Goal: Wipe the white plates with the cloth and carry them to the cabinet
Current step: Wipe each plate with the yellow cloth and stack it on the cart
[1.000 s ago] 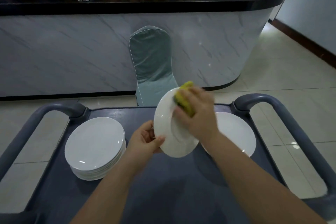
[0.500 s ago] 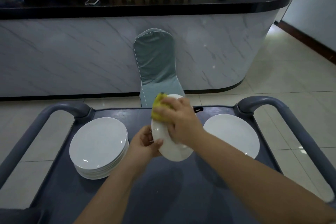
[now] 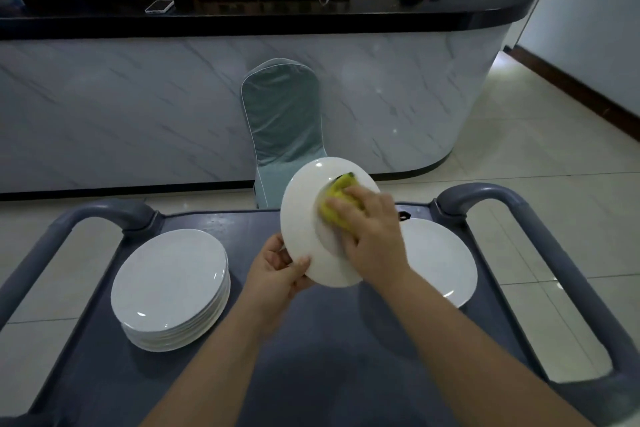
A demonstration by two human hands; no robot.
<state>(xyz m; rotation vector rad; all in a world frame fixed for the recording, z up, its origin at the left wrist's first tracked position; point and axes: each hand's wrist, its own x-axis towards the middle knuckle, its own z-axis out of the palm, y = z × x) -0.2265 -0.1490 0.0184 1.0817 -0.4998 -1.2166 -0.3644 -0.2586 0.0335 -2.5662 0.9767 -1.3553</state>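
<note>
My left hand (image 3: 275, 274) grips the lower left rim of a white plate (image 3: 304, 218), held tilted above the grey cart (image 3: 311, 374). Its face is turned toward me. My right hand (image 3: 372, 236) presses a yellow cloth (image 3: 337, 204) against the middle of that plate, fingers curled over the cloth. A stack of several white plates (image 3: 171, 288) sits on the cart's left side. One white plate (image 3: 440, 260) lies flat on the right side, partly hidden by my right hand and forearm.
The cart has raised grey handle bars at left (image 3: 69, 229) and right (image 3: 540, 246). A covered grey-green chair (image 3: 282, 121) stands just beyond the cart against a marble-fronted bar counter (image 3: 138, 114). Tiled floor opens to the right.
The held plate turned from edge-on to facing me and rose a little. My right hand with the cloth moved from the plate's top rim to its middle.
</note>
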